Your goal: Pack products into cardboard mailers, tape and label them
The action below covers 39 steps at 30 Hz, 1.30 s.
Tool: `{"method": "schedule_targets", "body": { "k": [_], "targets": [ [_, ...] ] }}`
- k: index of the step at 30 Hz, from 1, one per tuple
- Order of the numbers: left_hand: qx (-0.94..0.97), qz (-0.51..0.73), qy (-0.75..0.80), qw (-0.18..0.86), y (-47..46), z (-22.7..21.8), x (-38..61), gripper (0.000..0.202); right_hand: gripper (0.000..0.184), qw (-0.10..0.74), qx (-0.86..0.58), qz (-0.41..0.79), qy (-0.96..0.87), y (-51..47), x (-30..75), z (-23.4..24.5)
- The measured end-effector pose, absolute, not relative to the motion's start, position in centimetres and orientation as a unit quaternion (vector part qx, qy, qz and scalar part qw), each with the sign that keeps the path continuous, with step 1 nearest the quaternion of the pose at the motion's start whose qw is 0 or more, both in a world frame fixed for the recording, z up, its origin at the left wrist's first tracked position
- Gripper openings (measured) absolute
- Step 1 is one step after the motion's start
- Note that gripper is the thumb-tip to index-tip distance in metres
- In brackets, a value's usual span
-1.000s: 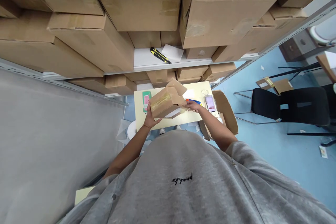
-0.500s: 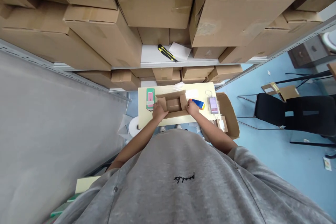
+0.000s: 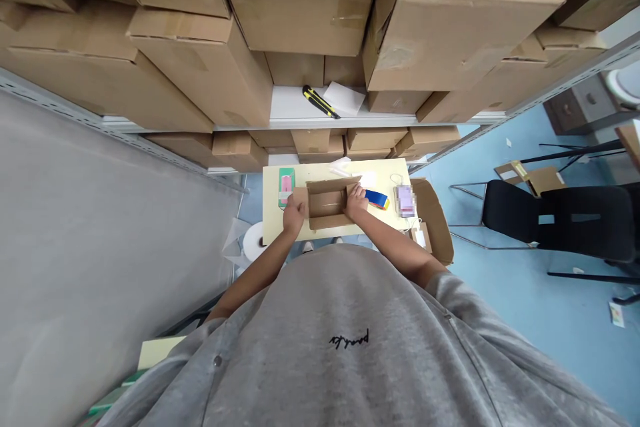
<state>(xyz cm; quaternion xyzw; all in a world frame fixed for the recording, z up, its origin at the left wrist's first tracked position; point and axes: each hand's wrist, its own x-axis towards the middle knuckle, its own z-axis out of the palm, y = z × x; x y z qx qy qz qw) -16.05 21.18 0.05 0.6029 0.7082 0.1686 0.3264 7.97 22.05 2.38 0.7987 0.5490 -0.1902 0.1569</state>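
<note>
A small open cardboard box (image 3: 327, 221) rests on the pale yellow table (image 3: 273, 230) in front of me. At its left end, my left hand (image 3: 294, 215) grips the folded-out end flap (image 3: 301, 197). My right hand (image 3: 357, 203) is closed around the box's right end, with fingers over the wall and flap there. Inside, the bare cardboard bottom shows. Left of the box lies a green and pink package (image 3: 287, 181), close to my left hand. A blue and orange tape dispenser-like object (image 3: 377, 198) lies just right of my right hand.
Shelves of cardboard boxes (image 3: 300, 0) rise behind the table, with a yellow-black utility knife (image 3: 320, 102) on one shelf. A pixelated purple item (image 3: 405, 201) lies at the table's right. Beyond are a large open carton (image 3: 436, 220) and a black chair (image 3: 513, 213). A white roll (image 3: 253, 241) stands lower left.
The box's left flap has swung outward with my left hand, which moved slightly left. My right hand has shifted left and over the box's right end, pressing its flap inward.
</note>
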Motion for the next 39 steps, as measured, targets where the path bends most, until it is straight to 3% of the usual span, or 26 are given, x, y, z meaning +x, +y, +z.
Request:
{"method": "schedule_targets", "body": {
  "k": [6,12,16,21,32,39],
  "targets": [
    [0.700,0.145,0.678,0.172,20.1,-0.7,-14.8,0.059,0.087,0.122,0.804,-0.184,0.552,21.6,8.5,1.8],
    [0.693,0.068,0.674,0.247,19.8,-1.5,-13.8,0.077,0.096,0.055,0.817,-0.198,0.539,21.3,8.4,1.4],
    [0.659,0.053,0.689,0.296,20.0,-1.5,-13.9,0.076,0.107,-0.005,0.797,-0.269,0.540,21.7,9.8,1.8],
    [0.633,0.085,0.702,0.315,20.1,-2.0,-15.1,0.075,0.056,-0.165,0.742,-0.404,0.509,20.9,13.7,2.6],
    [0.632,0.112,0.694,0.326,19.9,-2.6,-16.0,0.067,0.057,-0.127,0.787,-0.283,0.533,18.0,13.0,0.7],
    [0.597,0.112,0.721,0.333,19.7,0.1,-16.8,0.065,0.060,-0.154,0.750,-0.249,0.594,16.8,13.3,3.6]
  ]
}}
